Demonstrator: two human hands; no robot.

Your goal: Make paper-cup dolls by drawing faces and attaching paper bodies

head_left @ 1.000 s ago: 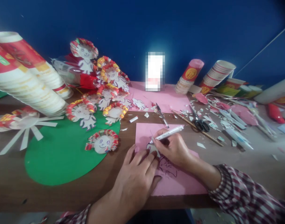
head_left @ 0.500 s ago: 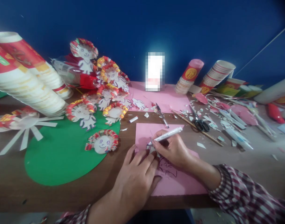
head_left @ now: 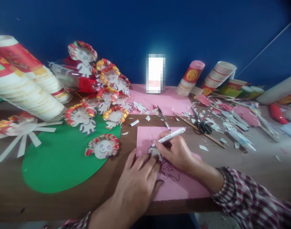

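A white marker [head_left: 170, 136] is gripped in my right hand [head_left: 180, 152], its tip down at the edge of a small white paper cutout [head_left: 156, 154]. My left hand [head_left: 138, 178] lies with fingers outstretched, pressing the cutout onto a pink sheet [head_left: 183, 190]. Dark pen lines mark the pink sheet beside my left fingers. The lower part of the cutout is hidden under those fingers. To the left, a round paper-cup face [head_left: 104, 149] with a red curled rim rests on a green paper shape [head_left: 62, 165].
Several finished paper figures [head_left: 109, 76] cluster at the back left near tall stacks of paper cups [head_left: 33, 86]. Black-handled scissors [head_left: 204, 127], a wooden stick [head_left: 212, 140], a pen [head_left: 163, 117] and paper scraps lie beyond the pink sheet. A blurred bright screen [head_left: 155, 73] stands at the back.
The marker tip has shifted slightly along the cutout's upper edge, and more of the cutout shows. My left hand stays spread on it. The whole view has moved a little.
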